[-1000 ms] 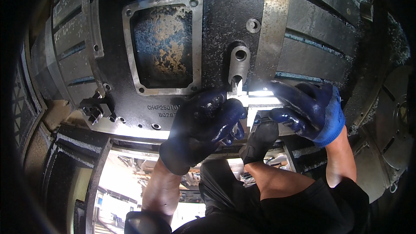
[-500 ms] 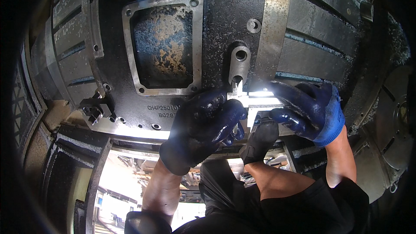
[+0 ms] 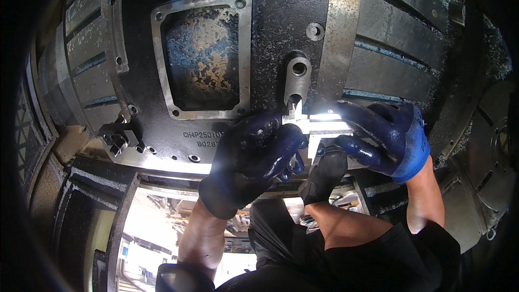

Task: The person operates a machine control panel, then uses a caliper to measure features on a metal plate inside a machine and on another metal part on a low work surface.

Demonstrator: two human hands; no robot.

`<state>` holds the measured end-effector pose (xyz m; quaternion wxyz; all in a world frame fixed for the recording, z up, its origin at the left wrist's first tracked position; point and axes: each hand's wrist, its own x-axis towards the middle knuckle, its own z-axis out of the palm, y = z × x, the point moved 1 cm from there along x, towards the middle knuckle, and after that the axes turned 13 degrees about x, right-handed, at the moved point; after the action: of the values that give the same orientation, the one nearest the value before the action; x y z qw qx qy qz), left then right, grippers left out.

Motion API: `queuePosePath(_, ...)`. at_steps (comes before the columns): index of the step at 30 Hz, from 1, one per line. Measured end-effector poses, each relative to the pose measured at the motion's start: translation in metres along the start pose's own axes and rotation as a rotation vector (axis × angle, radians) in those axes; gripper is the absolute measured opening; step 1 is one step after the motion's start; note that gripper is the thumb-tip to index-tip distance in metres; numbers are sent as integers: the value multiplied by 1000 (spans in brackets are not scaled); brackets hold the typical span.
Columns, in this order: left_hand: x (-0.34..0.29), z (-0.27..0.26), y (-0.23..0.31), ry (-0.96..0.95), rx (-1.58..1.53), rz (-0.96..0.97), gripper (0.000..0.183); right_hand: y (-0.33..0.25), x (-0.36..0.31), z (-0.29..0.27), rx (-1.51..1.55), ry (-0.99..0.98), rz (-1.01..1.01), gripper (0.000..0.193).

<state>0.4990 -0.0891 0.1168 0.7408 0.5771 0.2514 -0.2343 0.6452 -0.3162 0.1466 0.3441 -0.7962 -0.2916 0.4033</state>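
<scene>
A bright metal caliper (image 3: 324, 126) lies crosswise between my hands at the near edge of a big black machined casting (image 3: 270, 38). Glare washes out its scale, and my fingers cover part of it. My left hand (image 3: 251, 151), in a dark blue coated glove, is closed around its jaw end. My right hand (image 3: 378, 135), gloved in blue, pinches the beam at the other end. Just beyond the jaws is a raised metal boss (image 3: 298, 78) with a round hole and a lower opening; whether the jaws touch it I cannot tell.
A rectangular window with a bare metal frame (image 3: 246, 54) opens in the casting to the left. A dark clamp block (image 3: 118, 135) sits at the left near edge. Slotted grey machine plates (image 3: 394, 38) flank the casting. My shoe (image 3: 327, 173) is below the right hand.
Both hands stay on the caliper in nearly the same pose. The casting appears shifted very slightly to the left and up in the picture.
</scene>
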Motion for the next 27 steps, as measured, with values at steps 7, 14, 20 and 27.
queuePosePath(7,0,0,0,3,-73,-4,43,2,0,1,19,9,-12,54)
queuePosePath(14,3,-3,-3,-32,-27,-100,40,5,-2,3,-39,34,-89,56)
queuePosePath(20,-3,-7,-5,-75,-159,-46,56,1,-2,2,-47,28,-65,54)
queuePosePath(27,-1,-10,-4,-129,-142,-98,64,-4,-2,1,-16,16,24,55)
